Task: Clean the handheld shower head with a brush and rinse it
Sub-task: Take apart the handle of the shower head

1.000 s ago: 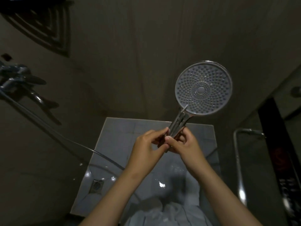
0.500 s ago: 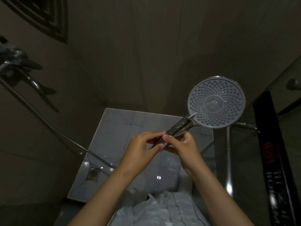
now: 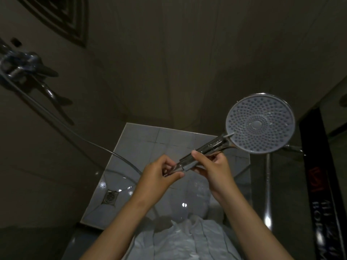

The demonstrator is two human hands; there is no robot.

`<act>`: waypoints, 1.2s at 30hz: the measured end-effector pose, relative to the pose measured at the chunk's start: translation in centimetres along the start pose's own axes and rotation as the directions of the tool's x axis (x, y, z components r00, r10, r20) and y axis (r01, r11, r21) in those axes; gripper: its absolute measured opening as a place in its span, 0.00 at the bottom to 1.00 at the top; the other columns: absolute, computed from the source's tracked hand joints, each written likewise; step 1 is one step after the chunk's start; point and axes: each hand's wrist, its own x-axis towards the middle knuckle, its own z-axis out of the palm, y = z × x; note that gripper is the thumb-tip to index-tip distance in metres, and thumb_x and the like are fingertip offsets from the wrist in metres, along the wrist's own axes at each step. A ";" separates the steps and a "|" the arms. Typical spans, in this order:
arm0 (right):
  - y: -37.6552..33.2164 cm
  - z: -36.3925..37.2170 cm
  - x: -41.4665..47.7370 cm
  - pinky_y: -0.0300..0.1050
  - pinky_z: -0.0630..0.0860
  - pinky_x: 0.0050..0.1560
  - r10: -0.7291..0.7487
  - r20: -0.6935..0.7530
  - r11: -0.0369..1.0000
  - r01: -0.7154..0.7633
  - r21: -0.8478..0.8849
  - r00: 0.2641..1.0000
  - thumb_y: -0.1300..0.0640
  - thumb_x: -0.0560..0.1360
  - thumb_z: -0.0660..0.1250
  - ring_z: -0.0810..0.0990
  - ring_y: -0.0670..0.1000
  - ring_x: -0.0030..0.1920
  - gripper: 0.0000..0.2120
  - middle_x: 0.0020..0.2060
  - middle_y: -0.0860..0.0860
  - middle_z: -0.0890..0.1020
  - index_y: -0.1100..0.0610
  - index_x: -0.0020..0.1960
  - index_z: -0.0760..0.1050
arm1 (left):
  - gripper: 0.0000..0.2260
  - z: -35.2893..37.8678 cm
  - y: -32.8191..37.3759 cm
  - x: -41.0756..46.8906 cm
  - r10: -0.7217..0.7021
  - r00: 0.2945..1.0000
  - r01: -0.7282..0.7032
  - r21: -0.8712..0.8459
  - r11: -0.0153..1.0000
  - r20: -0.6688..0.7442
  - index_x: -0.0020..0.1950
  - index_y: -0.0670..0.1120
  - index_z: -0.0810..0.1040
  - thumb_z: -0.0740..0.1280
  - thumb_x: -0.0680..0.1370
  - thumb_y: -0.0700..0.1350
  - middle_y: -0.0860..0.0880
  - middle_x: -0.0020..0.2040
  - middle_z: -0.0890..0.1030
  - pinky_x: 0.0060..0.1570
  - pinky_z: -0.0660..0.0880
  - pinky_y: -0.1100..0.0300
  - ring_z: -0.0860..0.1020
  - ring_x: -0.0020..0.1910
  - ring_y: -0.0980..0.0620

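A: Two hands, what changed?
B: One shower head now tilts further right of the floor drain. The right hand pinches its handle; the left hand pinches the hose end.
A: Nearby?
B: One hose, one wall tap, left of the drain.

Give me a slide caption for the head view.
Both hands hold the shower head by its handle: left hand at the hose end, right hand mid-handle.
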 end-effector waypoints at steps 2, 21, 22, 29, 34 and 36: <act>0.1 0.0 0.0 0.41 0.81 0.39 0.006 0.005 1.000 -0.007 0.012 1.000 0.66 0.72 0.68 0.85 0.49 0.38 0.06 0.38 0.54 0.83 0.61 0.48 0.73 | 0.07 -0.3 0.0 -0.1 0.012 0.999 -0.011 -0.016 1.000 0.050 0.42 0.49 0.76 0.74 0.71 0.45 0.50 0.39 0.83 0.41 0.79 0.54 0.81 0.36 0.53; 0.6 1.2 -1.2 0.41 0.79 0.34 0.020 0.096 1.000 -0.018 -0.019 0.995 0.66 0.72 0.68 0.83 0.48 0.35 0.07 0.34 0.52 0.82 0.57 0.43 0.72 | 0.14 -2.4 0.3 -2.5 -0.023 0.964 0.064 -0.146 0.987 0.266 0.45 0.43 0.77 0.59 0.77 0.52 0.51 0.32 0.78 0.38 0.72 0.54 0.75 0.30 0.50; 0.7 1.3 -1.2 0.40 0.78 0.33 0.023 0.095 0.999 -0.021 -0.025 0.995 0.66 0.72 0.68 0.83 0.47 0.35 0.07 0.35 0.51 0.82 0.57 0.43 0.72 | 0.12 -2.4 0.2 -2.7 -0.026 0.965 0.068 -0.153 0.986 0.262 0.45 0.44 0.77 0.60 0.77 0.52 0.51 0.32 0.79 0.38 0.72 0.54 0.74 0.29 0.50; 0.5 1.9 -1.6 0.41 0.80 0.36 0.006 0.105 1.000 -0.002 -0.031 0.994 0.66 0.72 0.69 0.83 0.48 0.36 0.06 0.37 0.54 0.82 0.58 0.44 0.73 | 0.14 -2.2 -0.1 -3.7 0.007 1.000 -0.007 -0.053 0.999 0.017 0.42 0.53 0.70 0.76 0.69 0.48 0.56 0.35 0.77 0.32 0.70 0.63 0.73 0.28 0.63; 0.2 2.1 -2.2 0.40 0.80 0.35 -0.011 0.118 1.000 0.013 -0.016 0.993 0.66 0.72 0.69 0.84 0.48 0.36 0.06 0.34 0.51 0.83 0.58 0.44 0.73 | 0.10 -2.4 -0.2 -4.0 0.068 0.997 -0.068 -0.004 0.998 -0.035 0.40 0.52 0.71 0.72 0.72 0.50 0.54 0.31 0.76 0.31 0.69 0.54 0.71 0.27 0.57; 0.1 2.1 -2.4 0.40 0.80 0.35 -0.019 0.121 1.000 0.021 -0.020 0.993 0.66 0.72 0.68 0.84 0.48 0.36 0.06 0.33 0.50 0.83 0.58 0.44 0.73 | 0.09 -2.5 -0.2 -4.2 0.099 0.995 -0.098 0.046 0.994 -0.021 0.41 0.52 0.70 0.70 0.73 0.51 0.52 0.31 0.75 0.31 0.70 0.50 0.71 0.28 0.55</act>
